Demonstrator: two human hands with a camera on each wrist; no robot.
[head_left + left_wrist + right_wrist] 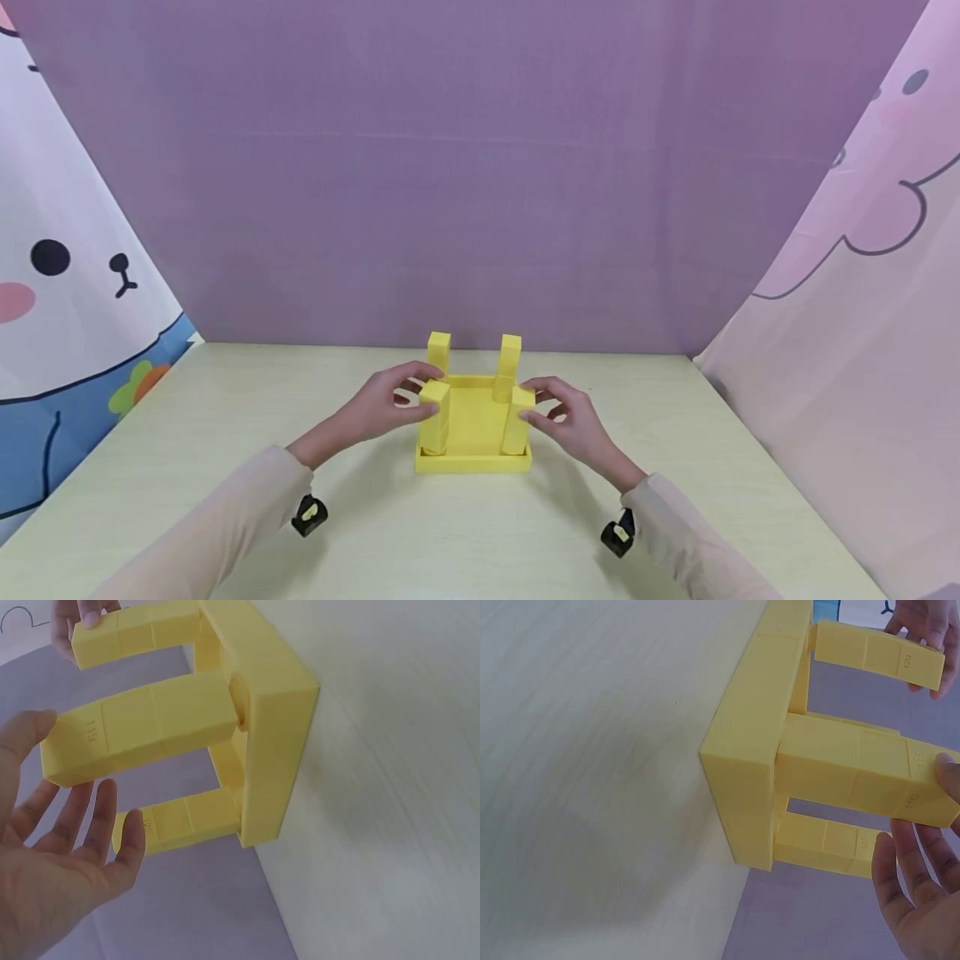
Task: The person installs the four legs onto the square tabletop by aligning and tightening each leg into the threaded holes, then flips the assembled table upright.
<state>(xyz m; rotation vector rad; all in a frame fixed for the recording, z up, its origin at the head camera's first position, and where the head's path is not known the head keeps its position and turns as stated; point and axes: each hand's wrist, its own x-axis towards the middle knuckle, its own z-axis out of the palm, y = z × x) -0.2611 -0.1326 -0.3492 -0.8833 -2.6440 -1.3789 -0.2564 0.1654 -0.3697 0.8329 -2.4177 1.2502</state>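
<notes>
A shallow yellow tray [472, 464] sits on the table, with yellow block posts rising at its corners. My left hand [390, 404] pinches the top of the front left post [433, 429] between thumb and fingers. In the left wrist view this post [142, 727] has seams across it, a number near its top, and a small gap showing at its foot. On the other side, my right hand [570, 417] pinches the top of the front right post [516, 429]. Seams and numbers also mark that post [847, 765] in the right wrist view.
Two more yellow posts stand at the rear corners, one on the left [438, 350] and one on the right [507, 358]. Behind the pale wooden table [472, 533] hangs a purple cloth [450, 183]. Cartoon-printed cloths flank it on both sides.
</notes>
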